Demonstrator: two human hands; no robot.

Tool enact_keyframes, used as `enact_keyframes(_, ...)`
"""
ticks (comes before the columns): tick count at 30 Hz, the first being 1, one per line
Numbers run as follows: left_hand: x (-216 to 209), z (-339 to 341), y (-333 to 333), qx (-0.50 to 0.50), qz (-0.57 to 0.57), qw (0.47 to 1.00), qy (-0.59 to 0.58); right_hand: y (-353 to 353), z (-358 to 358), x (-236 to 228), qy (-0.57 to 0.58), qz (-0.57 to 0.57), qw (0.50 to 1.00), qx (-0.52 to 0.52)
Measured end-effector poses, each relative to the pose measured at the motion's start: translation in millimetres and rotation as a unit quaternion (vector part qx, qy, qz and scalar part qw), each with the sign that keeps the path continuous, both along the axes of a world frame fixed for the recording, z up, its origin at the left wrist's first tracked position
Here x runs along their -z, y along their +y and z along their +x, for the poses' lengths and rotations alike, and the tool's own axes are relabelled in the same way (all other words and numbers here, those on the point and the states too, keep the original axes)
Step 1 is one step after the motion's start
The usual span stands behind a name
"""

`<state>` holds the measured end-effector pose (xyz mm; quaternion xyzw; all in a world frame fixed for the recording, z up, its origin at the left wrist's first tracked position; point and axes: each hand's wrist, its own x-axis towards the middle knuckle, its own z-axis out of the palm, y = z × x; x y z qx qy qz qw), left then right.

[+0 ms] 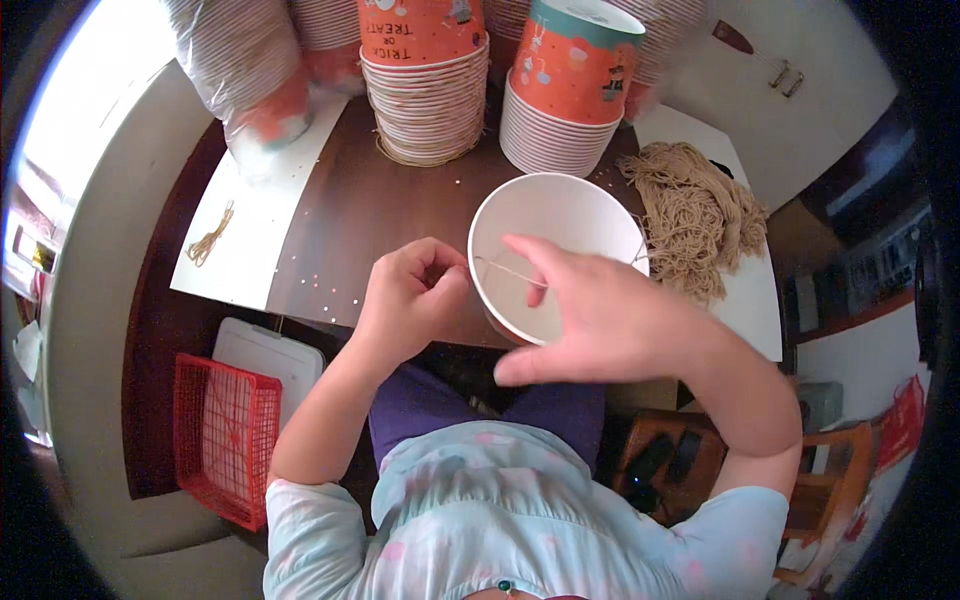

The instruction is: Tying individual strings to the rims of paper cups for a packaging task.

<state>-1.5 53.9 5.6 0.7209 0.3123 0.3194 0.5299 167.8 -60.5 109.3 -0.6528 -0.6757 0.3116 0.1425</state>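
Observation:
A white-lined paper bucket [560, 210] stands tilted near the table's front edge, its mouth toward me. A thin tan cord [510, 270] runs from its left wall across the opening to my right hand. My left hand [415, 300] is closed beside the left rim, thumb and fingers pinched together. What lies between them is hidden. Over the bucket's mouth is my right hand [610, 310], slightly blurred, with thumb and fingers spread apart; the cord passes behind its fingers. A short piece of cord shows at the right rim.
Stacks of orange paper buckets [425, 100] and another stack [565, 100] line the back of the table [350, 200]. A tangled heap of tan cords [690, 210] lies at right, a small bundle of cord [210, 235] at left. A red basket [228, 435] stands below left.

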Motion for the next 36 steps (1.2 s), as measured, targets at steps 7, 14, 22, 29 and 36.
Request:
enact_keyframes(7,4,-18,2,0.071,-0.148,0.967,-0.193,-6,24,13,-0.093,0.049,0.994,-0.040)
enact_keyframes(14,-9,-12,-2,0.176,-0.260,0.910,-0.272,15,35,9,-0.062,0.245,0.960,-0.124)
enact_keyframes(22,-7,-11,-7,0.184,-0.270,0.912,-0.247,56,9,8,0.056,0.243,0.954,-0.169)
enact_keyframes(29,-4,-25,-10,0.171,-0.245,0.932,-0.208,19,-7,23,-0.141,0.478,0.864,0.070)
enact_keyframes(36,-10,-24,-8,0.223,-0.272,0.909,-0.223,1,-21,56,0.064,0.320,0.945,0.030)
